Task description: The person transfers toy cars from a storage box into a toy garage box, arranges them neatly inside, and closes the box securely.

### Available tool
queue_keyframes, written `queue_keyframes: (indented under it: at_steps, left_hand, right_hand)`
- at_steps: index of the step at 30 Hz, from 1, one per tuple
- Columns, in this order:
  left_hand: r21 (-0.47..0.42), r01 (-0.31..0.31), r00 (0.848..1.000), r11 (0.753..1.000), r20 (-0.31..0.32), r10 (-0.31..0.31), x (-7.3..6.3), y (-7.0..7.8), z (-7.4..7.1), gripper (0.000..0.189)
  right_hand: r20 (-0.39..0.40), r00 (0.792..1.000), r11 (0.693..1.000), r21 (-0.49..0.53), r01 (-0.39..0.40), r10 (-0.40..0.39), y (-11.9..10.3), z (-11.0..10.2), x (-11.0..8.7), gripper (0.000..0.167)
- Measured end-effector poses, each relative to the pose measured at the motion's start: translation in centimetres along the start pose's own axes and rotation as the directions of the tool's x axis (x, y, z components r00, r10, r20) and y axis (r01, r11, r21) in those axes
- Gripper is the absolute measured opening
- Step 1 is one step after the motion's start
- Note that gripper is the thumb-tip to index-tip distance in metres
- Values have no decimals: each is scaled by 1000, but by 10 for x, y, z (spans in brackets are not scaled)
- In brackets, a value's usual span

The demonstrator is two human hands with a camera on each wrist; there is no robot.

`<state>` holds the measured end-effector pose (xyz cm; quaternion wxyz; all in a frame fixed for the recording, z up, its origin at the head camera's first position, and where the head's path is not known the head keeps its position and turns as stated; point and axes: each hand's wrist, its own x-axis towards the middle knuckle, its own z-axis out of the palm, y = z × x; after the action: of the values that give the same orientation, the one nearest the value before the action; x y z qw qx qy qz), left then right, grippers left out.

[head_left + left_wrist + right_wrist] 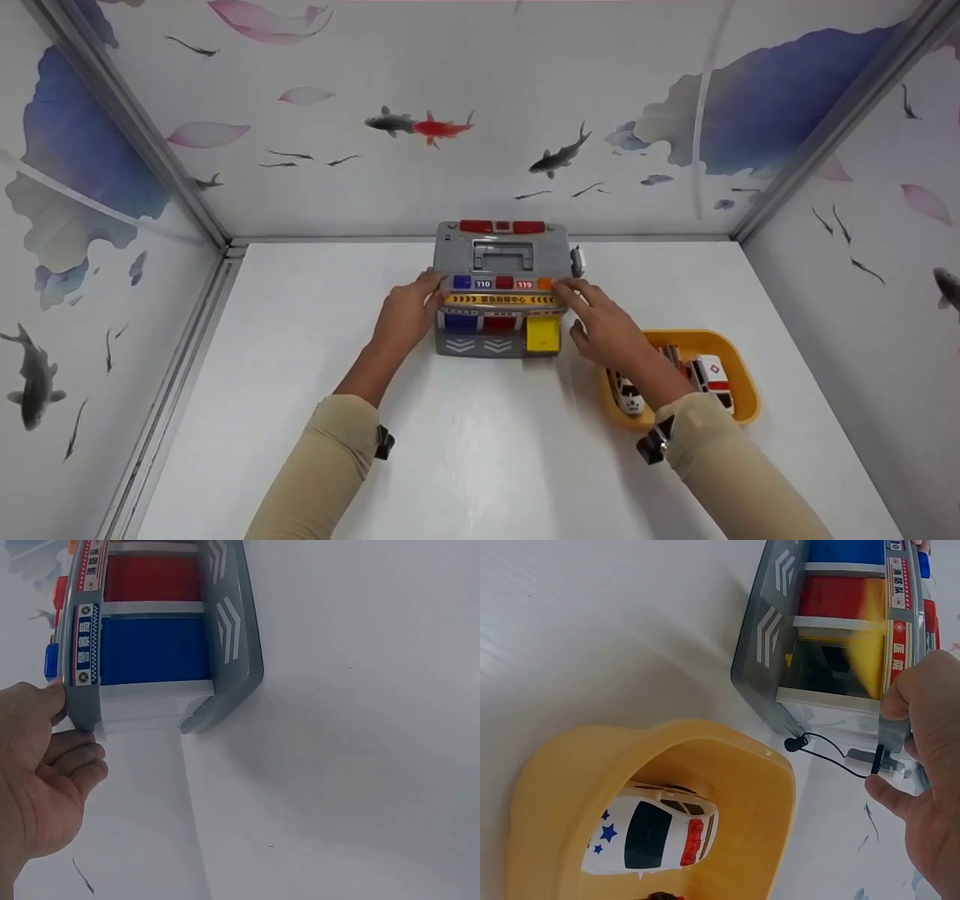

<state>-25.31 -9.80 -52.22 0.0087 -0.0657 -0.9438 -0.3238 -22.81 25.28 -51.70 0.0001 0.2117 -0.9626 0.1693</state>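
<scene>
A grey toy garage (454, 255) stands on the white table, with a handle, coloured buttons and three bays in front. Its blue door (156, 651) and red door (154, 577) are closed. The yellow door (866, 664) stands swung out, blurred, over a dark bay. My left hand (405, 319) grips the garage's left side near the blue button, thumb and fingers at the corner. At the opposite side, by the orange button, my right hand (611, 330) holds the upper corner. Beside its fingers, grey plastic keys (877, 757) hang on a black cord.
A yellow tub (752, 397) sits right of the garage, partly under my right forearm. Inside lie a white toy car with blue stars (619, 829), a toy ambulance (711, 371) and red pieces. Printed wall panels (480, 172) close off the table's back and sides.
</scene>
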Motion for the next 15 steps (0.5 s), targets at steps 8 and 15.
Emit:
queue_keyframes:
  at_steps: [8,15]
  left_hand:
    - [2,-6,1000,1000,4,6,0,1,-2,50]
    - [27,-22,1000,999,-9,23,1,0,0,48]
  right_hand:
    - [51,999,1000,-25,-19,20,-2,-7,1,80]
    - [61,997,996,-73,43,-39,-1,-18,-6,85]
